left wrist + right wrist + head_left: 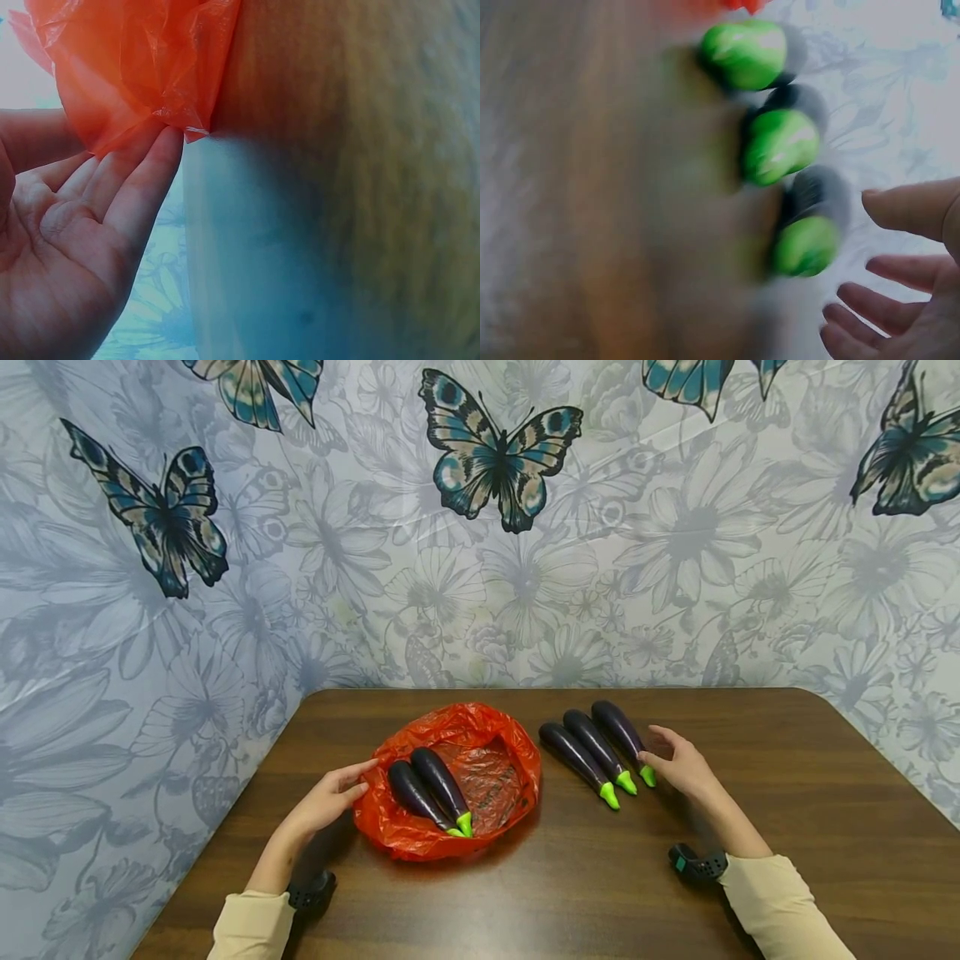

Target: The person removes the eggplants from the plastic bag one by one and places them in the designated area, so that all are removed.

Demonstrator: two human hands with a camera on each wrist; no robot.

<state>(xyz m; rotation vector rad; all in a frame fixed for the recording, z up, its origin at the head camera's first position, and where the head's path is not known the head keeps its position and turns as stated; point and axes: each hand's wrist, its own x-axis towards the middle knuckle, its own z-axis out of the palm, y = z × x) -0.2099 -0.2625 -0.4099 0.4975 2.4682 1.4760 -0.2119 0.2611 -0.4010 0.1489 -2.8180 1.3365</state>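
Note:
An orange plastic bag (501,731) lies spread open on the brown table (750,827) and holds two dark purple eggplants (429,792) with green stems. My left hand (330,796) is at the bag's left edge, its straight fingertips (166,146) touching the orange plastic (135,60). Three more eggplants (592,750) lie side by side on the table to the right of the bag. My right hand (678,762) is open beside the rightmost one, close to its green stem (806,244), fingers spread and holding nothing.
The table stands against a wall covered in a flower and butterfly print (495,452). Bare wood lies in front of the bag and to the right of my right hand.

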